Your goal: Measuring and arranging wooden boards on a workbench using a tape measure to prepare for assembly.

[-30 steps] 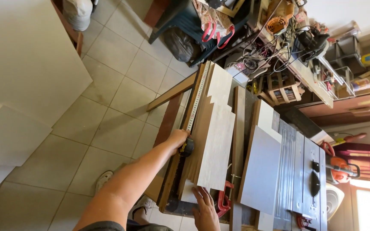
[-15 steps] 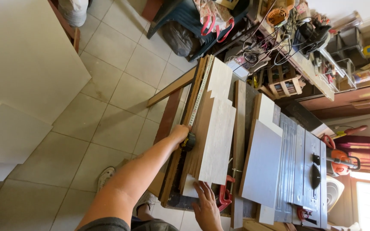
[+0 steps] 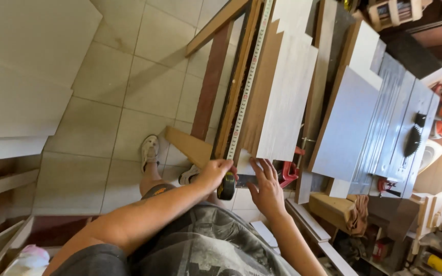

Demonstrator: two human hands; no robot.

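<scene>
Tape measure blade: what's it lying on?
The tape measure blade runs along the edge of a brown board, beside a pale laminated panel. The left hand covers the tape case; what supports the board is hidden.

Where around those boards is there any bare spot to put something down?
The tiled floor left of the boards is bare, up to the white panels. The grey saw table is bare left of its blade. It is crowded near the left hand with the tape measure, the right hand and the red clamp.
</scene>
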